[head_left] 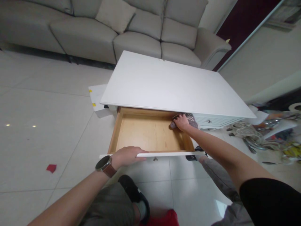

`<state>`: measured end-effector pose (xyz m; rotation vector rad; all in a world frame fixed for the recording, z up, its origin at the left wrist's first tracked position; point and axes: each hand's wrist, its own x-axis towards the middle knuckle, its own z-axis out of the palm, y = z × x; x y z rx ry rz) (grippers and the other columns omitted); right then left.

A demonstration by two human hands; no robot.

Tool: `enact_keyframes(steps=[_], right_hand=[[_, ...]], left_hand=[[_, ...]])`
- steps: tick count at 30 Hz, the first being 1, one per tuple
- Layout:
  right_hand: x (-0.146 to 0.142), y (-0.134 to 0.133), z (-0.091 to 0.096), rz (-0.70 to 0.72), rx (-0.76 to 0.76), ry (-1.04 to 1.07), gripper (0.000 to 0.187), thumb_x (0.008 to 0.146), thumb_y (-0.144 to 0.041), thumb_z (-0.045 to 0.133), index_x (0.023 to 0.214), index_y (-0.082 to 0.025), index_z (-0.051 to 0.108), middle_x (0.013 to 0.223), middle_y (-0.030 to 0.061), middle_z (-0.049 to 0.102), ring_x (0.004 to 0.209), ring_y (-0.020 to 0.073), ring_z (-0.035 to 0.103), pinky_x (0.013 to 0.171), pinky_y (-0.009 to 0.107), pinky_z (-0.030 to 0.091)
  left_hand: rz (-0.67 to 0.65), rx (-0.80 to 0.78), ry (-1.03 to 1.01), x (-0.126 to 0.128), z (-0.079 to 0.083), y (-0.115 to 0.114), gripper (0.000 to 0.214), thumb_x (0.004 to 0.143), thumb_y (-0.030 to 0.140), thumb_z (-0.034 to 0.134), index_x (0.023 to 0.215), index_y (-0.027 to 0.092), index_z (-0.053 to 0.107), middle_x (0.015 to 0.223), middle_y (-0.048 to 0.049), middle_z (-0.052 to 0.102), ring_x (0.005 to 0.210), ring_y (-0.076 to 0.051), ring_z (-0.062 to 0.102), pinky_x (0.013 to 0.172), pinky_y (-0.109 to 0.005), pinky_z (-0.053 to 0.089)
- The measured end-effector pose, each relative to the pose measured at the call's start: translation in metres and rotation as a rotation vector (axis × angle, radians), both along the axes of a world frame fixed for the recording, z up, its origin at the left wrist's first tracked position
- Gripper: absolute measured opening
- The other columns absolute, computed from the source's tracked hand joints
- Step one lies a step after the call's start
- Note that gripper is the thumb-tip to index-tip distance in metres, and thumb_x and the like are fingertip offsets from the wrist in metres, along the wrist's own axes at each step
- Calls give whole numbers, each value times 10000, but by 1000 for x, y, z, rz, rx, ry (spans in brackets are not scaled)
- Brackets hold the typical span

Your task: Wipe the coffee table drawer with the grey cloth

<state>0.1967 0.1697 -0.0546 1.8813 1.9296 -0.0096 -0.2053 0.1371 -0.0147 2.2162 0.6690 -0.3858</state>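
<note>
A wooden drawer (143, 131) is pulled out from the white coffee table (174, 81), and its pale floor shows bare. My left hand (128, 156), with a watch on the wrist, grips the top edge of the drawer's white front panel, left of the small knob (155, 159). At the drawer's back right corner, my right hand (181, 122) is closed on a bunched, dark patterned cloth (191, 120). This cloth lies over the drawer's right side wall. My fingers and palm hide part of it.
A grey sofa (138, 40) stands behind the table. On the floor at the table's left end is a white box (100, 97). Cords and assorted clutter (254, 133) lie at the right. A red scrap (51, 168) is on the tiles, and something red (164, 218) is below me.
</note>
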Motion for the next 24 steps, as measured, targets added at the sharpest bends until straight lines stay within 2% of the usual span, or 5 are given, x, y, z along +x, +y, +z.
enact_keyframes(steps=[4, 10, 14, 19, 24], right_hand=[[-2, 5, -15, -133, -93, 170, 155, 727, -232, 681, 821, -146, 769, 1044, 237, 742, 1184, 395, 602, 1068, 567, 370], [-3, -46, -32, -488, -368, 516, 140, 613, -313, 753, 584, -212, 661, 652, 114, 695, 830, 323, 711, 899, 505, 540], [7, -51, -4, -318, -399, 336, 122, 592, -290, 776, 621, -220, 681, 759, 121, 738, 865, 315, 705, 877, 462, 539], [2, -26, 43, -58, -116, 206, 234, 754, -282, 705, 955, -180, 766, 1076, 195, 745, 1195, 385, 581, 1037, 509, 386], [-18, -50, 32, 143, -90, 189, 269, 857, -161, 574, 1042, -197, 767, 1093, 166, 758, 1277, 342, 492, 1096, 531, 282]], left_hand=[[-21, -5, 7, 0, 1, 0, 488, 962, 588, 468, 1390, 402, 609, 1336, -35, 684, 1200, -271, 627, 968, -351, 465], [-38, 8, 18, 1, 5, 0, 474, 976, 572, 448, 1369, 374, 625, 1317, -54, 682, 1196, -294, 621, 959, -389, 467], [-33, 18, 9, 0, 2, 0, 478, 975, 589, 433, 1373, 402, 620, 1311, -40, 684, 1186, -283, 623, 958, -373, 466], [-23, 22, 1, -2, 1, 0, 475, 970, 589, 437, 1368, 410, 626, 1300, -41, 687, 1189, -278, 616, 966, -367, 462], [-34, 31, 1, -2, 2, 0, 461, 970, 583, 442, 1348, 410, 641, 1293, -41, 692, 1182, -283, 622, 962, -377, 465]])
